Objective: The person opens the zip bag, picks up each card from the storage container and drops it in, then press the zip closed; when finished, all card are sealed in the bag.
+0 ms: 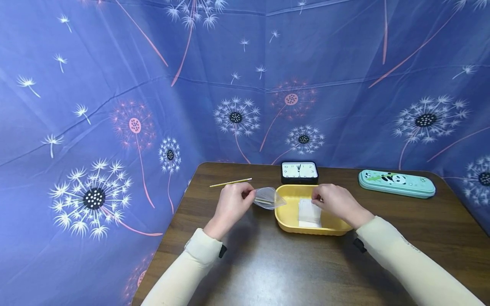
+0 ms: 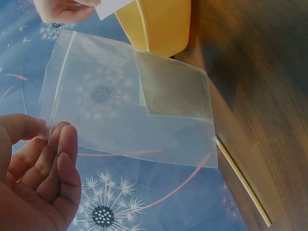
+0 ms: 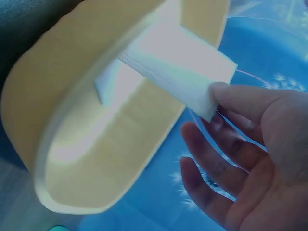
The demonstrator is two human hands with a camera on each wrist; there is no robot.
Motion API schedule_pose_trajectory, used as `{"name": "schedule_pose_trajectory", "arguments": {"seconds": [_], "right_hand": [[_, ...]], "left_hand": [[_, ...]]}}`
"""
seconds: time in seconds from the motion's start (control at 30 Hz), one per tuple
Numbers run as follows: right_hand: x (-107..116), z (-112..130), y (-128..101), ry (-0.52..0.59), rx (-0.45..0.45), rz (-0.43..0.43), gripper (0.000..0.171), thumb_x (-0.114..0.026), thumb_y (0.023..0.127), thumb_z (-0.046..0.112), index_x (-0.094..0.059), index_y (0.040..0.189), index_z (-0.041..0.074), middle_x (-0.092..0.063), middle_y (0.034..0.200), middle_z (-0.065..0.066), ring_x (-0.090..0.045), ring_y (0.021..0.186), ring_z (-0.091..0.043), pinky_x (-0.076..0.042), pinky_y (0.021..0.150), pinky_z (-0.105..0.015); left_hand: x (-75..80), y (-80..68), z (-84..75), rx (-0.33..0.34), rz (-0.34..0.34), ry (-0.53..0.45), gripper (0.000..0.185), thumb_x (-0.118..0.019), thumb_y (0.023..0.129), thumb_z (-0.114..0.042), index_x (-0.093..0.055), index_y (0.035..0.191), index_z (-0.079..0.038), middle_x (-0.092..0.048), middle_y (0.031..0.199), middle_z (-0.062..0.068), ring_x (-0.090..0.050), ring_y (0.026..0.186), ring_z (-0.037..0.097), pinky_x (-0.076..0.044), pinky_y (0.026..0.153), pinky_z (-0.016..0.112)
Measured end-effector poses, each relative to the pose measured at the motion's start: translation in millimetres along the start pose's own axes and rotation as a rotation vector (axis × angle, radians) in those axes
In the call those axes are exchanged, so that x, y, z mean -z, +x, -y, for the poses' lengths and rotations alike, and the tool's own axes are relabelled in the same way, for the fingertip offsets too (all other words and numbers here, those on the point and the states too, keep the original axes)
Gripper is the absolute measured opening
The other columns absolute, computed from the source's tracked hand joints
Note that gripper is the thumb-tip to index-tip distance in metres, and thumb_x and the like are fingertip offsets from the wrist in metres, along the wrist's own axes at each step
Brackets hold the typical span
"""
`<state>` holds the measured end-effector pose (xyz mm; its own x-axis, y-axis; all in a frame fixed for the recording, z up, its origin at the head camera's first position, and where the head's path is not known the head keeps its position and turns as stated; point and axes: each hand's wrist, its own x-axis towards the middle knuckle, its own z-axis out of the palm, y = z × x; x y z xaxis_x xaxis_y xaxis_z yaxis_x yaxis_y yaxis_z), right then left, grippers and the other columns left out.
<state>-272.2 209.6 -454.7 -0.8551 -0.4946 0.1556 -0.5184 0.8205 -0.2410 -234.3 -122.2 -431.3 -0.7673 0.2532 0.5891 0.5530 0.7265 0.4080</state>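
Note:
My left hand pinches a clear zip bag near its zip-strip edge, left of the yellow tray. Inside the bag, in the left wrist view, lies a flat greyish square piece toward the far end. Over the tray, my right hand pinches a flat white square piece by one corner between thumb and fingers. Under it, in the right wrist view, another white piece rests in the tray, partly covered by the held one.
A black-framed clock stands just behind the tray. To its left lies a thin yellow pencil. A mint pencil case with pandas lies at the right on the wooden table. Blue dandelion-print cloth hangs behind.

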Motion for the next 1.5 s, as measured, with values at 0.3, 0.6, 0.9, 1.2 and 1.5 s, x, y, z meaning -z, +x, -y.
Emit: {"name": "schedule_pose_trajectory", "arguments": {"seconds": [0.3,0.6,0.9,1.2,1.5], "right_hand": [[18.6,16.4,-6.9,0.005,0.018,-0.089,0.008,-0.076,0.09,0.013,-0.074,0.084,0.018,-0.065,0.081,0.008,-0.057,0.072,-0.011,-0.051,0.064,-0.039],[35.5,34.6,-9.0,0.002,0.19,-0.458,0.006,-0.076,0.089,0.013,-0.074,0.089,0.018,-0.061,0.084,0.011,-0.058,0.072,-0.008,-0.048,0.058,-0.034],[48.7,63.6,-10.6,0.09,0.439,-0.694,0.007,-0.066,0.09,0.015,-0.073,0.09,0.016,-0.066,0.087,0.007,-0.061,0.078,-0.01,-0.052,0.064,-0.035],[32.7,83.1,-6.2,0.079,0.543,-0.672,0.007,-0.064,0.092,0.017,-0.07,0.089,0.016,-0.064,0.086,0.006,-0.06,0.076,-0.012,-0.052,0.067,-0.034],[4.6,85.2,4.7,0.062,0.444,-0.568,0.003,-0.075,0.088,0.014,-0.073,0.088,0.016,-0.062,0.096,0.003,-0.061,0.086,-0.017,-0.054,0.075,-0.036]], "left_hand": [[-0.9,1.0,0.3,-0.005,-0.005,-0.002,0.011,-0.075,0.087,-0.007,-0.077,0.08,-0.014,-0.064,0.067,-0.011,-0.055,0.058,0.005,-0.047,0.058,0.027],[-1.7,1.4,0.9,0.009,0.006,0.003,0.012,-0.075,0.088,-0.008,-0.077,0.079,-0.016,-0.063,0.066,-0.012,-0.055,0.058,0.005,-0.047,0.059,0.027],[-1.0,1.7,-0.1,0.013,0.01,-0.002,0.013,-0.074,0.088,-0.007,-0.077,0.08,-0.016,-0.065,0.067,-0.011,-0.056,0.058,0.005,-0.047,0.059,0.026],[0.5,1.6,-2.5,0.013,0.008,-0.004,0.011,-0.075,0.088,-0.008,-0.078,0.081,-0.015,-0.066,0.068,-0.011,-0.057,0.059,0.004,-0.048,0.059,0.026],[0.4,1.2,-4.1,0.015,0.014,-0.004,0.01,-0.075,0.088,-0.008,-0.078,0.081,-0.015,-0.066,0.068,-0.011,-0.056,0.058,0.004,-0.047,0.059,0.026]]}}
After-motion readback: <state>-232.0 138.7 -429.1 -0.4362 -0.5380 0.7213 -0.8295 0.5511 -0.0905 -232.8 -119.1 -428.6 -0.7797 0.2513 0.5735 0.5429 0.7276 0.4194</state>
